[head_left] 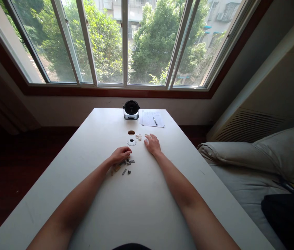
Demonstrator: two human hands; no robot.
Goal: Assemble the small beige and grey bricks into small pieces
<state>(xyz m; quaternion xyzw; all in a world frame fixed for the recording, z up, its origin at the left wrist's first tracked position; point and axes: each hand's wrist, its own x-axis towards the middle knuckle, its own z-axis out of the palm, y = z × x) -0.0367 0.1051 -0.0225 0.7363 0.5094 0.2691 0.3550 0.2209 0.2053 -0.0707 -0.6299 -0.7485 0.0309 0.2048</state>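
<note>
My left hand (121,154) is closed, with its fingers curled together above the table; whatever they hold, if anything, is hidden. Just below it lie several small grey building blocks (124,172) and a few tan blocks (117,168), partly covered by the hand and wrist. My right hand (152,144) rests on the table, fingers stretched forward and apart. Its fingertips touch or nearly touch a flat tan studded piece (147,135). Left of those fingertips is a small pile of pale beige pieces (138,137).
A white table (133,205) carries everything. Behind the hands are a round cable hole (131,132), a ring-shaped cover (131,142), a small black fan (131,109), and paper sheets (148,118) with a pen (155,121). To the right stands a pale sofa (240,173).
</note>
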